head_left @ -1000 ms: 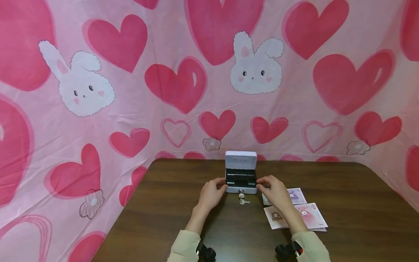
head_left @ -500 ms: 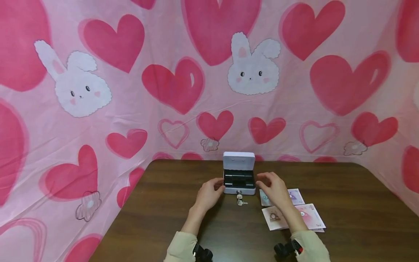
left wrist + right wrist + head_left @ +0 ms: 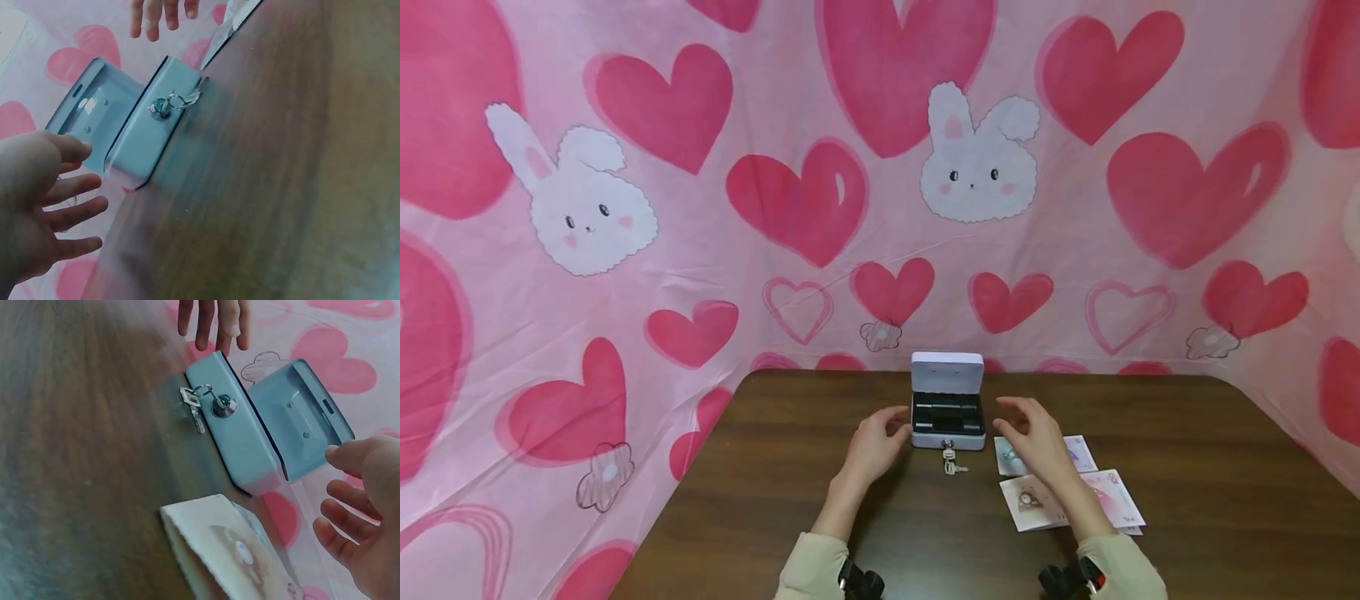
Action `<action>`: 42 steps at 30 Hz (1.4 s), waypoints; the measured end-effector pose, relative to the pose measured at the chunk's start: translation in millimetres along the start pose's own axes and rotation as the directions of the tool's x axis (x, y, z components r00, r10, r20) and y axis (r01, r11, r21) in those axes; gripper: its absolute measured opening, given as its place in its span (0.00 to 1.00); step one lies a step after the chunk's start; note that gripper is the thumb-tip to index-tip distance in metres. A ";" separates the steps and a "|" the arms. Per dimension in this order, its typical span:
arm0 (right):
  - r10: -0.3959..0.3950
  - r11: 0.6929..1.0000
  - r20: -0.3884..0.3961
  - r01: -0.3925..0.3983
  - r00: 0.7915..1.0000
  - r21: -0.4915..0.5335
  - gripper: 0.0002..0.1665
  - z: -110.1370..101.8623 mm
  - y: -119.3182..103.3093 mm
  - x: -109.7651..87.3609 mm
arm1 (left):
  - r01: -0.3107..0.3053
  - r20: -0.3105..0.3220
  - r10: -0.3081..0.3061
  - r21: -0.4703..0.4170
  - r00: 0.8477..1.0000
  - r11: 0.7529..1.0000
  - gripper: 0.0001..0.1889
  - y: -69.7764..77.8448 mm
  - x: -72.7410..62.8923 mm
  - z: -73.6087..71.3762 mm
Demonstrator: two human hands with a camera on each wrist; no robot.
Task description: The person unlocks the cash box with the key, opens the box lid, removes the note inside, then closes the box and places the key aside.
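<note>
A small pale cash box (image 3: 947, 441) stands on the table with its lid (image 3: 947, 373) raised and a black compartment tray (image 3: 947, 413) inside. From the front lock hang keys on a ring (image 3: 952, 462), also seen in the right wrist view as keys (image 3: 194, 406). At the box's left side is my left hand (image 3: 871, 450), its fingers loosely spread and nothing in them; contact with the box is hard to tell. On the other side my right hand (image 3: 1036, 446) hovers a little apart from the box, fingers relaxed and holding nothing. Both palms face the box.
Several printed play banknotes lie right of the box, partly under my right forearm: a brown note (image 3: 1028, 502), a pink note (image 3: 1118, 498), a purple note (image 3: 1079, 452) and a teal note (image 3: 1006, 455). Behind the brown table (image 3: 760, 500) hangs a pink heart-patterned cloth (image 3: 820, 350).
My right hand has drawn away from the box's right side, leaving a wider gap. The left hand has eased back slightly. Box, keys and notes stay put; the head view has shifted a little.
</note>
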State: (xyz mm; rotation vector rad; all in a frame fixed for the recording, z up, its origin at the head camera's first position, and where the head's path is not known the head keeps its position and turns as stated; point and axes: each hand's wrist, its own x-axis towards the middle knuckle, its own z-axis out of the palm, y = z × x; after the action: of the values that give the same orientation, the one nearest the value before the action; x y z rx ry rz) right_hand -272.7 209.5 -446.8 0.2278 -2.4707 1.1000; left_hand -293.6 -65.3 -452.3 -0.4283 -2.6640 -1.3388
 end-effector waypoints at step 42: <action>0.050 0.993 0.095 -0.059 0.994 0.102 0.32 2.9 -10.7 45.0 | 0.033 0.037 -0.032 -0.045 0.999 0.998 0.30 34.4 40.8 -7.5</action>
State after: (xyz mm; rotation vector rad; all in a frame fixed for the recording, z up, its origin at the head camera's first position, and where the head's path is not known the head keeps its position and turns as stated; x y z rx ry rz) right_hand -310.6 201.1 -421.4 0.2489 -2.5159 1.2710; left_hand -321.9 -43.9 -411.7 -0.4202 -2.6850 -1.4171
